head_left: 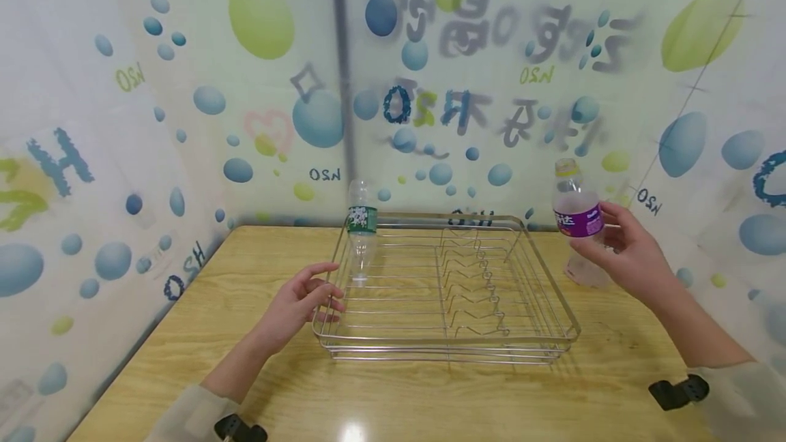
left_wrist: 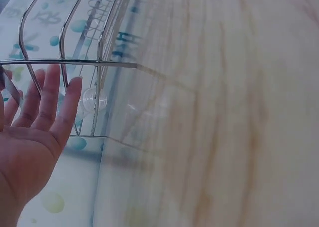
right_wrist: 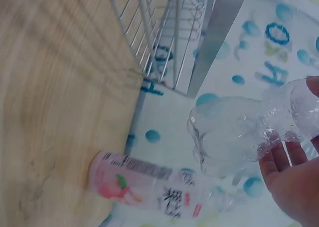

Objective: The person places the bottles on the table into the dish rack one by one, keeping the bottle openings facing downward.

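Observation:
In the head view my right hand (head_left: 632,251) holds a clear plastic bottle (head_left: 580,222) with a purple label, to the right of the wire dish rack (head_left: 451,341). The right wrist view shows the clear lower end of this bottle (right_wrist: 229,132), with my fingers (right_wrist: 281,160) curled about it. My left hand (head_left: 307,295) is at the rack's left front corner, its fingers loosely bent and overlapping the rim; the left wrist view has them spread against the wires. A clear bottle (head_left: 362,220) with a green label sits at the rack's left side.
Beyond the held bottle, a bottle (right_wrist: 144,182) with a pink peach label stands on the wooden table (head_left: 245,258). A row of bent wire dividers (head_left: 475,285) runs along the rack's right half. Patterned curtains (head_left: 430,121) hang behind and at both sides.

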Motion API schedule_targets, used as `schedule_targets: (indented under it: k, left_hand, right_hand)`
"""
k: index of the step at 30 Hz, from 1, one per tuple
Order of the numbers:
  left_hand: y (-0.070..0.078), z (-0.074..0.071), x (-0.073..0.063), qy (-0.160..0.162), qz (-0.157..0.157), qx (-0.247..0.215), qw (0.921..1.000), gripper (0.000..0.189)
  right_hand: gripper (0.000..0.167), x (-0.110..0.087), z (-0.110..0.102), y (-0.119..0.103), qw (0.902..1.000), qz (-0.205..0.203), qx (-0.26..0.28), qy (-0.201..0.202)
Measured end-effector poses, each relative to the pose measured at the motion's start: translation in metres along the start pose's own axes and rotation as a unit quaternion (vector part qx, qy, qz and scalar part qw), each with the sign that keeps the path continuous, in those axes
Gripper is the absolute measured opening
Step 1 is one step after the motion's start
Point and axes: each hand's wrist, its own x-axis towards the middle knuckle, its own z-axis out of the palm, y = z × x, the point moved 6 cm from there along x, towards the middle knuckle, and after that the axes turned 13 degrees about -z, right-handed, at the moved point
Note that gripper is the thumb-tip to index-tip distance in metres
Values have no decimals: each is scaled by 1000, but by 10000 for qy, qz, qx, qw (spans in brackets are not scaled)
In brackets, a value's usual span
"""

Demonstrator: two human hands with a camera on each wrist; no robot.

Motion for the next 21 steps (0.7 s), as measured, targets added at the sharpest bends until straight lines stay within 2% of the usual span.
schedule_targets:
  k: [8,12,17,21]
  left_hand:
    - [5,-4,-3,277,2,368,9989,52]
    - [13,-8,-6,549,65,774,9955,54]
    - [31,-16,-9,1133,322,1424,9828,49]
    - [56,-17,-12,1536,673,1650,9719,46]
  right_hand:
    - [81,19,31,-41,9980,-526,-83,-349]
    - [81,25,48,-58,9955,-754,27,-572]
    - [79,30,65,-76,9916,-1056,33,-751]
    - [77,30,78,-86,9877,-1276,-54,-901]
